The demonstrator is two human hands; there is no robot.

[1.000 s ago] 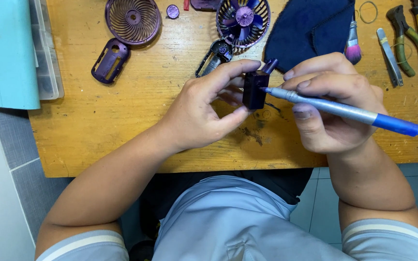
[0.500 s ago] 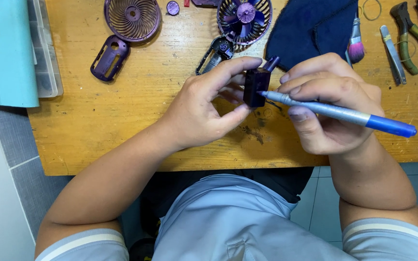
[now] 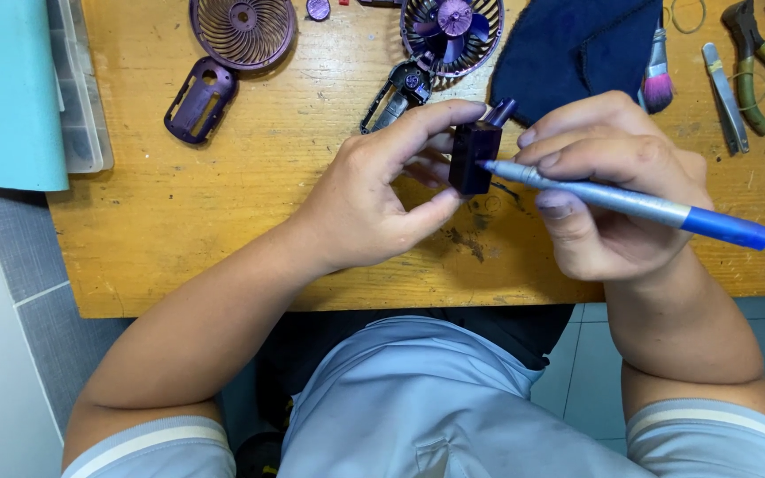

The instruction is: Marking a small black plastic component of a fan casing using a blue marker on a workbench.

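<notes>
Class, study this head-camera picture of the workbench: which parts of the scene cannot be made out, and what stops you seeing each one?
1. Head view: the small dark block is partly covered by the left hand; its far faces stay hidden.
2. The blue pen-shaped tool: its tip meets the block, too small to identify; the right hand covers its middle.
3. The purple round fan grille and green-handled pliers are cut off by the top edge.

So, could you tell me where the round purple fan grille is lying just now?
In the head view, the purple fan grille lies at the wooden table's far left edge, just above the purple casing shell.
</notes>
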